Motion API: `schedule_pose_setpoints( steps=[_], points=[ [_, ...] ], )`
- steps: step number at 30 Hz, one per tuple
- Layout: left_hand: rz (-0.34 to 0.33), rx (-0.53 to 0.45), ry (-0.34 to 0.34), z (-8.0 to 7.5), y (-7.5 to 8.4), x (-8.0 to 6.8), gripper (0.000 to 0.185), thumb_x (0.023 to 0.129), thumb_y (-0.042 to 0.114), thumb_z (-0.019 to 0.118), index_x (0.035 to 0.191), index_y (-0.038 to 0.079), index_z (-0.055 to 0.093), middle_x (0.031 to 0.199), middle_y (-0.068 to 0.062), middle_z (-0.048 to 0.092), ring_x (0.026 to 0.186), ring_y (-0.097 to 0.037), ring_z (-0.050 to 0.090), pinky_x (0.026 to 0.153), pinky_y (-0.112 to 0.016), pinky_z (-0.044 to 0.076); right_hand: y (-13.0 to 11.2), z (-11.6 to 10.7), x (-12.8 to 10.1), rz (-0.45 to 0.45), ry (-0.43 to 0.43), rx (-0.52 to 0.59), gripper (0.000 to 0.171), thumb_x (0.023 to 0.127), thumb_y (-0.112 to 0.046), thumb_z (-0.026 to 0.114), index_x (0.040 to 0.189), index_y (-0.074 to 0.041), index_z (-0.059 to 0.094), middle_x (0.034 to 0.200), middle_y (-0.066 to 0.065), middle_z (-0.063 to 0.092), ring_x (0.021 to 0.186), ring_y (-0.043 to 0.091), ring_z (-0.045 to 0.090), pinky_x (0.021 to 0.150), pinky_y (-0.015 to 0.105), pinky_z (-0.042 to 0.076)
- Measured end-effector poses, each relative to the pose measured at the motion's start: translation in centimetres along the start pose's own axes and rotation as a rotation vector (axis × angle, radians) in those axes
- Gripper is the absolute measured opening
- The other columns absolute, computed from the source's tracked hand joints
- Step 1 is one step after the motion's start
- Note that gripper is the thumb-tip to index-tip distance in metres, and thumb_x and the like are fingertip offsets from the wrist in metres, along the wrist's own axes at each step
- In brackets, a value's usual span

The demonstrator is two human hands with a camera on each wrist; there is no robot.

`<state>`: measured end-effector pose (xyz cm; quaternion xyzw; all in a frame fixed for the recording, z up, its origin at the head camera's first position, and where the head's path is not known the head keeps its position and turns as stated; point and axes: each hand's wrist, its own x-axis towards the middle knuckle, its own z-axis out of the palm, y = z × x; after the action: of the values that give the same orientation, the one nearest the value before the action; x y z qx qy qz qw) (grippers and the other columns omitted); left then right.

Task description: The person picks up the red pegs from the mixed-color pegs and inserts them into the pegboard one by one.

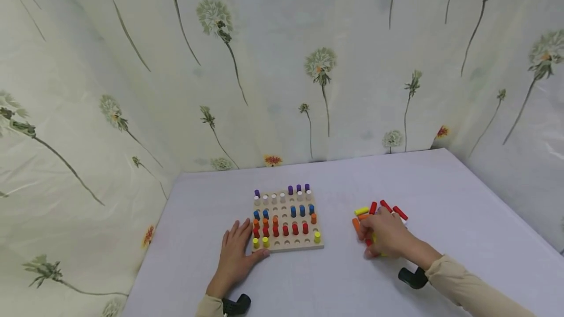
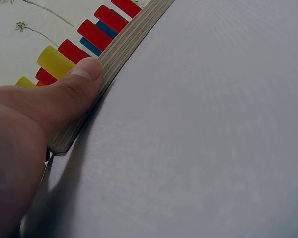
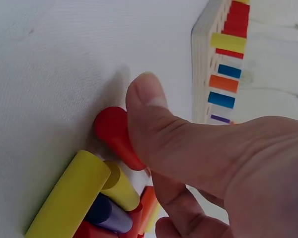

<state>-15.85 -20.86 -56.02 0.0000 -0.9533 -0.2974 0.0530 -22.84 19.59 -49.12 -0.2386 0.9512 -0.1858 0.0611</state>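
The left hand (image 1: 235, 253) is lying flat on the white table (image 1: 462, 194), fingers straight, thumb pressing the near-left edge of the wooden pegboard (image 1: 287, 245) and steadying it. The right hand (image 1: 385, 234) is reaching into the pile of loose pegs (image 1: 381, 208) to the right of the board, thumb and curled fingers pinching a red peg (image 3: 116, 134) lying among yellow, blue and orange ones. The board is partly filled: purple, white, blue, orange, red and yellow pegs are standing in rows, with many holes open, mostly in the near rows. Judging by the pile, a fair share is remaining.
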Motion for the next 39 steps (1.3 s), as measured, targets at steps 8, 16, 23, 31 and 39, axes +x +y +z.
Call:
schedule_pose_setpoints(
  steps=[8,16,23,31,39],
  points=[
    [0.008,0.001,0.011,0.1,-0.2,0.0,0.093,0.087,0.06,0.08,0.156,0.005,0.052,0.168,-0.013,0.044,0.162,-0.042,0.022,0.131,-0.069,0.01,0.0,0.4,0.1,0.013,0.045,0.009,0.043,0.057,-0.039,0.105,0.081,-0.029,0.071,0.08,-0.011,0.058,0.099,0.021,0.047,0.074,0.039,0.037],
    [0.012,0.014,0.013,0.2,-0.1,-0.1,0.092,0.088,0.059,0.08,0.156,0.005,0.051,0.168,-0.013,0.044,0.162,-0.042,0.023,0.13,-0.07,0.011,-0.3,1.3,0.6,0.021,0.026,0.002,0.039,0.056,-0.047,0.104,0.079,-0.03,0.077,0.077,-0.012,0.06,0.103,0.023,0.049,0.076,0.041,0.039],
    [0.011,0.012,0.003,0.1,-0.2,0.0,0.091,0.088,0.058,0.08,0.156,0.005,0.051,0.168,-0.014,0.044,0.162,-0.043,0.023,0.13,-0.07,0.012,-0.3,2.2,0.7,0.011,0.009,0.0,0.039,0.059,-0.048,0.102,0.078,-0.033,0.072,0.076,-0.015,0.059,0.1,0.02,0.049,0.077,0.04,0.038],
    [0.01,0.004,0.006,-0.1,-0.1,0.0,0.092,0.087,0.06,0.08,0.157,0.007,0.052,0.168,-0.012,0.043,0.163,-0.042,0.022,0.131,-0.068,0.01,-0.2,2.6,0.4,-0.023,0.029,0.012,0.033,0.066,-0.044,0.1,0.081,-0.033,0.074,0.071,-0.017,0.057,0.1,0.017,0.05,0.077,0.036,0.036],
    [0.015,0.0,0.012,0.1,-0.1,-0.1,0.091,0.088,0.058,0.08,0.156,0.005,0.052,0.168,-0.013,0.044,0.162,-0.042,0.023,0.131,-0.069,0.011,-0.9,2.4,0.4,-0.095,0.057,0.048,0.012,0.082,-0.034,0.093,0.09,-0.033,0.084,0.08,-0.027,0.068,0.103,0.012,0.056,0.084,0.035,0.052]
  ],
)
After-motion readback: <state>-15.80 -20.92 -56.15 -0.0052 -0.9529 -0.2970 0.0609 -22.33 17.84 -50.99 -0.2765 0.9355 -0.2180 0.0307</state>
